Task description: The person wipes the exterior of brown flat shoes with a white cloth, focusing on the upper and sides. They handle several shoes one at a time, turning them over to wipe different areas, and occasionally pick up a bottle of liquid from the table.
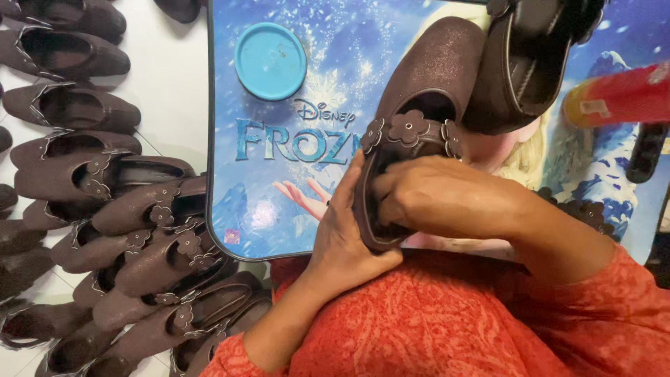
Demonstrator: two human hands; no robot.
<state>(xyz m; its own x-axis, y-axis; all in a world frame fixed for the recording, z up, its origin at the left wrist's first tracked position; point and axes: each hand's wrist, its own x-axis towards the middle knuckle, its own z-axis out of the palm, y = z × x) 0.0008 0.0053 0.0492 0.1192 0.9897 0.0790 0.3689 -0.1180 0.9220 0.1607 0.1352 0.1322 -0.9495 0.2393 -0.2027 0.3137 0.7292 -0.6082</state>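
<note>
A dark brown glittery shoe (426,77) with a flower-trimmed strap (408,129) lies toe away from me on a small blue picture-printed table (279,174). My left hand (342,237) cups the shoe's heel and left side from below. My right hand (433,199) rests over the heel opening, its fingers curled into the shoe. A second brown shoe (523,63) lies just right of the first, at the table's far edge.
A round blue lid (271,61) sits on the table's far left. A red cylindrical object (618,94) lies at the right edge. Several matching brown shoes (139,230) are piled on the white floor to the left. My orange sleeves fill the foreground.
</note>
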